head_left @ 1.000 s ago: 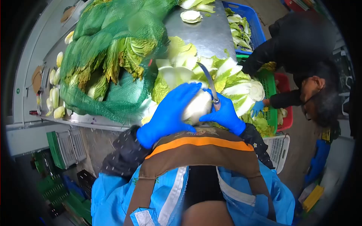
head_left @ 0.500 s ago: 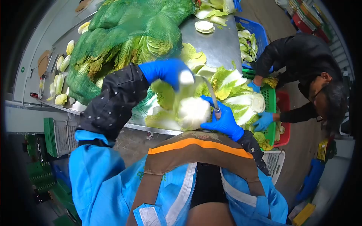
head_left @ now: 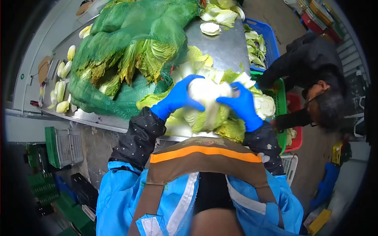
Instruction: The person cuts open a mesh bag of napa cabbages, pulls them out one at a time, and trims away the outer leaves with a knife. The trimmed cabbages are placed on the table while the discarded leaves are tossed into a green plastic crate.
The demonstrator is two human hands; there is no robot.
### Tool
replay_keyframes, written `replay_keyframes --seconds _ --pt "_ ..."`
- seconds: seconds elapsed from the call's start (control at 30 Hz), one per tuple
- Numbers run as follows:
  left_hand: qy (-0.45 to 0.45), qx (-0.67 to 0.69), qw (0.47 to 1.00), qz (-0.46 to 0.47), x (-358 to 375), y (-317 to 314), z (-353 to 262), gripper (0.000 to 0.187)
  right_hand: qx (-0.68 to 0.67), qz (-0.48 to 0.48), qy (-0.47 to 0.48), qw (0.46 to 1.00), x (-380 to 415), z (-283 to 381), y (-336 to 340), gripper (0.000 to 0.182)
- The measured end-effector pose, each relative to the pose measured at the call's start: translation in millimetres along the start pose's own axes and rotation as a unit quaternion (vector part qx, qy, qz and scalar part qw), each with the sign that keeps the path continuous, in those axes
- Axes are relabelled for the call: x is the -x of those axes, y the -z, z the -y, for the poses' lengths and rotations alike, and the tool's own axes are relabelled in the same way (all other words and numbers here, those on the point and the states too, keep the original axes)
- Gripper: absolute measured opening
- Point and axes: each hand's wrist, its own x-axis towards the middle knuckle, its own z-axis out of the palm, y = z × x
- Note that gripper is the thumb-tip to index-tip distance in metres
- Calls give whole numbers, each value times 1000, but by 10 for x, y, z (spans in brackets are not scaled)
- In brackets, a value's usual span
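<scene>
A napa cabbage (head_left: 208, 95), its white cut base turned up, is between my two hands over the near part of the steel table. My left hand (head_left: 179, 98), in a blue glove, curls round its left side with the thumb across the front. From the other side my right hand (head_left: 245, 105), gloved in the same blue, presses its fingertips against the base. A small greyish bit shows by the right fingers; the knife's blade is hidden. Loose outer leaves (head_left: 157, 98) lie about the cabbage, and another napa cabbage (head_left: 264, 106) sits just right of my right hand.
A green mesh sack (head_left: 134, 23) of cabbages covers much of the steel table (head_left: 222, 43). Small trimmed cabbages (head_left: 61, 89) lie at the left. Blue (head_left: 271, 37), green (head_left: 280, 96) and red (head_left: 300, 129) crates stand at right, where a co-worker (head_left: 315, 70) bends over.
My left hand has come down onto the cabbage, and my right hand has moved up to its side. The knife seen at my right hand is mostly hidden now. The co-worker's hands are no longer visible.
</scene>
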Motion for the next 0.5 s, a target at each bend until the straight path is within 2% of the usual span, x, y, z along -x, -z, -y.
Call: replay_keyframes --seconds 0.03,0.07,0.1,0.13,0.17,0.2,0.23,0.27,0.3,0.33,0.37,0.43,0.47,0.5 --pt "-18 -14 1000 -20 -12 60 -53 79 -8 -19 47 999 -139 -29 121 48" --pt "15 75 996 -47 -40 179 -385 68 -115 -48 -7 992 -382 120 502 43" --pt "-3 160 987 -8 -122 285 -345 58 -41 -124 72 989 -542 18 627 42" --pt "36 241 970 -23 -133 286 -474 52 199 -170 124 957 -576 123 771 55" --pt "71 321 944 -37 -170 278 -610 45 198 -173 131 956 -606 174 755 55" --pt "98 373 922 -39 -200 282 -641 41 79 -93 103 987 -614 234 710 63" --pt "90 373 923 -39 -250 280 -625 41 -40 -8 72 997 -595 313 655 71" --pt "98 355 929 -41 -308 273 -572 39 -148 19 25 989 -516 443 521 82" --pt "110 338 934 -44 -340 246 -538 38 -147 28 41 988 -442 580 394 85" --pt "95 276 955 -52 -318 170 -615 36 -89 51 74 992 -502 519 241 84" --pt "71 295 952 -31 -404 159 -395 39 -34 73 104 991 -569 425 112 84" --pt "90 262 961 -18 -324 165 -449 38 -82 150 -27 985 -584 660 287 72" --pt "90 263 960 -19 -281 217 -338 38 -162 197 -69 964 -646 557 366 57" --pt "73 259 963 -5 -226 300 -130 36 -157 186 -71 967 -679 452 425 52"
